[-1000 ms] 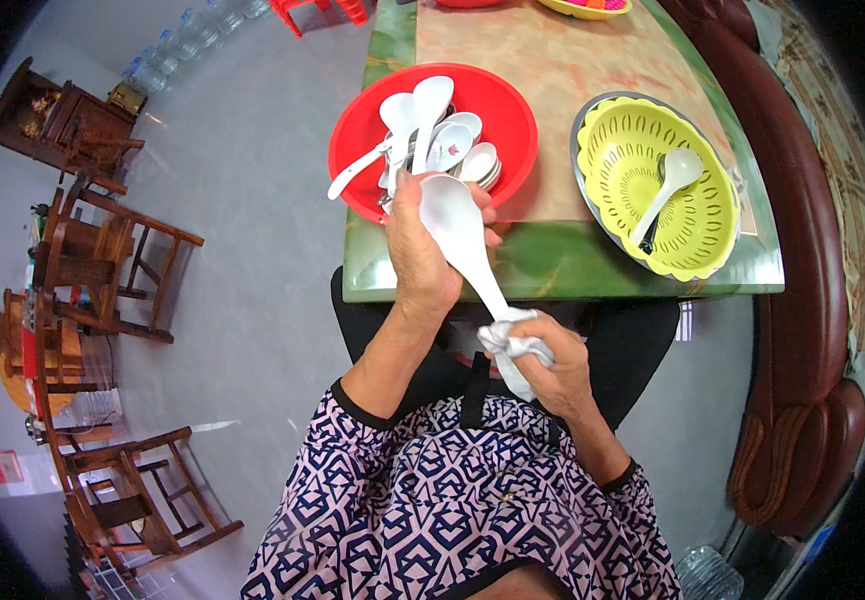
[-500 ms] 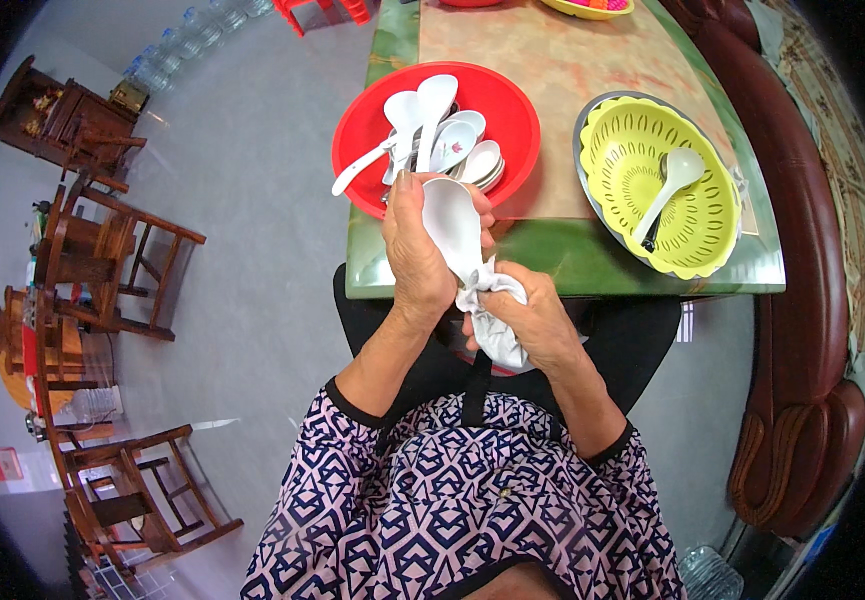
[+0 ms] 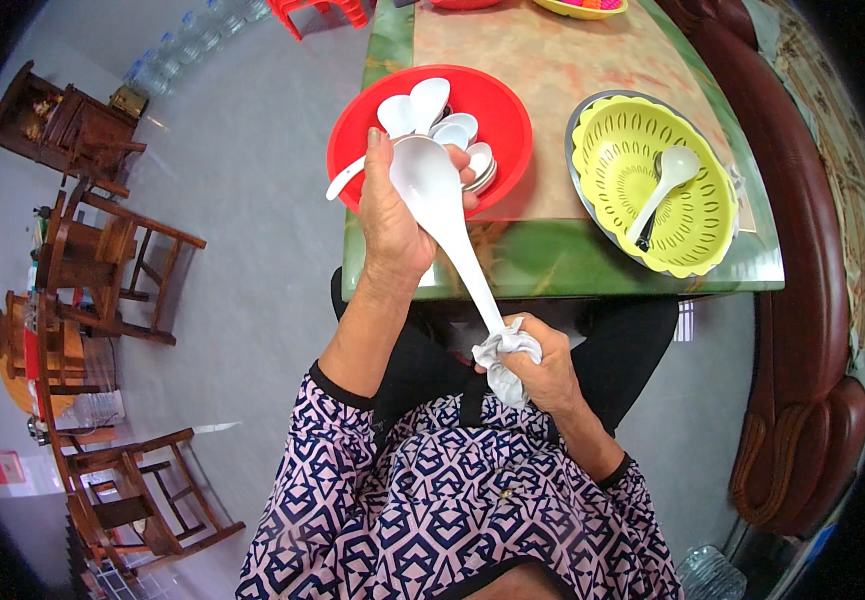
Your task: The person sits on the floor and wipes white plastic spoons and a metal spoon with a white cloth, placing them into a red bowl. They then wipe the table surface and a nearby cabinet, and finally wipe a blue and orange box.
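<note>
My right hand, fist closed on the white cloth, has slid back down to the ladle handle's end (bowl wiped?); left hand grips the bowl, over the table edge.

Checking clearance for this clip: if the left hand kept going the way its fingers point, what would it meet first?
Probably the red bowl of white spoons just beyond the left hand; height is unclear.

White ladle in my left hand; white cloth in my right hand. Red bowl, white spoons inside. Yellow-green colander, one white spoon in it. My sleeves: navy and pink geometric print. Table: green edge, tan marbled top.
</note>
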Demonstrator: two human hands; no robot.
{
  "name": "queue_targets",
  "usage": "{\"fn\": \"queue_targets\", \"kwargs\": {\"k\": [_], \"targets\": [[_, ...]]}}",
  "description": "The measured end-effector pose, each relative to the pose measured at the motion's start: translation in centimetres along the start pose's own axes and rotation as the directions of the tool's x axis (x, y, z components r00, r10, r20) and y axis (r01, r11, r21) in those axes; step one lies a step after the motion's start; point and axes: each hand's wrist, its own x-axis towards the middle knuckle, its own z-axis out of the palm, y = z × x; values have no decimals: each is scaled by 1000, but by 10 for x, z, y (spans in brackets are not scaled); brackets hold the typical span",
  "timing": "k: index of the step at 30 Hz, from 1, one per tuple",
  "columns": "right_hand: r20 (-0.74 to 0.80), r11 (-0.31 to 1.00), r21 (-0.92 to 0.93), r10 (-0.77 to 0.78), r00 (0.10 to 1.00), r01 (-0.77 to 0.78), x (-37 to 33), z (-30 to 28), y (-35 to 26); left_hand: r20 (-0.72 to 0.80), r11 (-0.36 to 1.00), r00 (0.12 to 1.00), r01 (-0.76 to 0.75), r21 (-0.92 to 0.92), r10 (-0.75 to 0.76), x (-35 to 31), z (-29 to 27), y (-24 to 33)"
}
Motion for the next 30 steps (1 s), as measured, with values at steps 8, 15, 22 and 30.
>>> {"fn": "queue_targets", "kwargs": {"k": [8,15,22,30], "targets": [[-292,995,-62,-98,951,83,6,0,12,-93,938,995,60,342,-30,-43,3,-37],[-141,795,-532,-423,895,292,7,12,3,26,878,999,-36,477,27,-69,10,-56],[139,673,-589,-461,876,448,0,-23,-18,-25,946,998,66,317,-61,-62,-1,-23],[-207,628,-556,-739,641,544,43,-8,-40,74,875,876,464,140,-477,-91,-3,-47]]}}
